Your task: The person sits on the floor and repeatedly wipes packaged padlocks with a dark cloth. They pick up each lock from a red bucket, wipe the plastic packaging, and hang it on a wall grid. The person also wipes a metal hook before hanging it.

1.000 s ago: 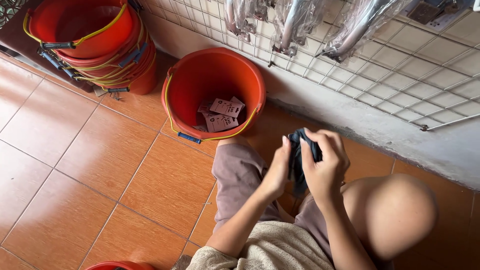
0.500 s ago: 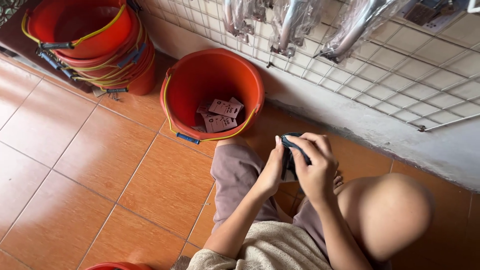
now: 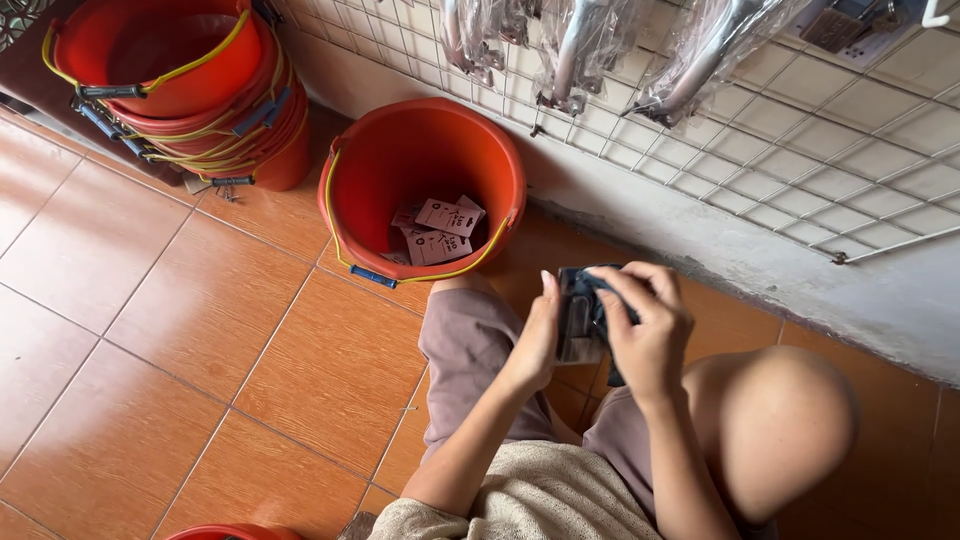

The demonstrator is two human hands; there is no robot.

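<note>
I hold a small dark packet (image 3: 590, 315) with a clear plastic front between both my hands, a little right of the frame's centre and just above my lap. My left hand (image 3: 535, 345) presses flat against the packet's left edge, fingers straight and together, thumb tucked behind. My right hand (image 3: 650, 325) curls over its top and right side, fingertips pinching the upper edge. What is inside the packet I cannot tell.

Below the hands are my knees: the left one in mauve shorts (image 3: 480, 350), the right one bare (image 3: 775, 430) at the lower right. A beige towel-like cloth (image 3: 530, 500) lies across my lap at the bottom edge.

Just above and left of the hands, an orange bucket (image 3: 425, 150) with a yellow wire handle and blue grip stands on the terracotta tiled floor (image 3: 200, 330). In its bottom lie several white paper tags (image 3: 440, 235) with dark print.

In the upper left of the frame a stack of orange buckets (image 3: 190, 90) of the same kind leans, nested together. Along the top and right runs a white wire grid panel (image 3: 800, 160) against the wall, with plastic-wrapped metal items (image 3: 580, 40) hanging from it. The rim of another orange bucket (image 3: 230, 532) shows at the bottom edge, left of centre.
</note>
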